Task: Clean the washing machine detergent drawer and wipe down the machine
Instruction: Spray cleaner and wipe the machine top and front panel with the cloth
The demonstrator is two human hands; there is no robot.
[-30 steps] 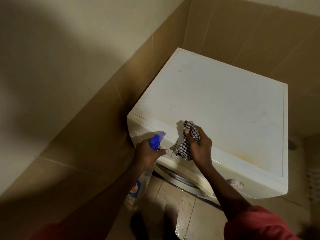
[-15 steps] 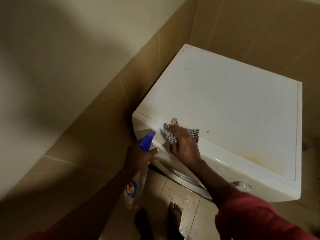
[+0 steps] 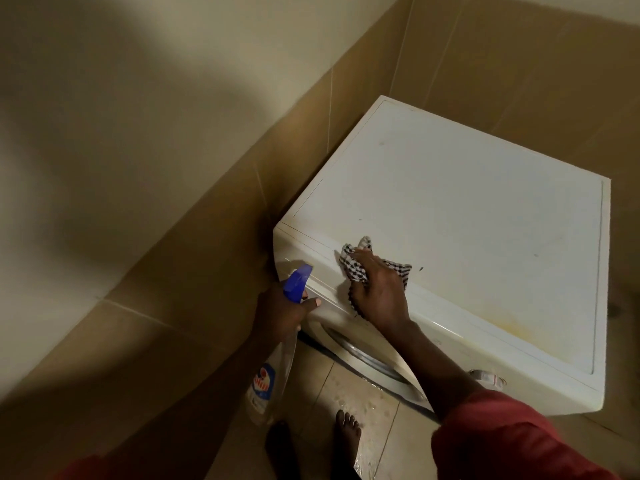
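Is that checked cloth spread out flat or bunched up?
Bunched up. The checked cloth shows crumpled folds sticking out around the right hand, which holds it against the washing machine's front top edge.

Brown wall tiles [image 3: 194,278] are covering the lower part of both walls and meeting in a corner [image 3: 403,53], a pale painted wall [image 3: 121,116] is rising above them on the left, and a wet patch [image 3: 362,405] is shining on the tan floor tiles [image 3: 311,379].
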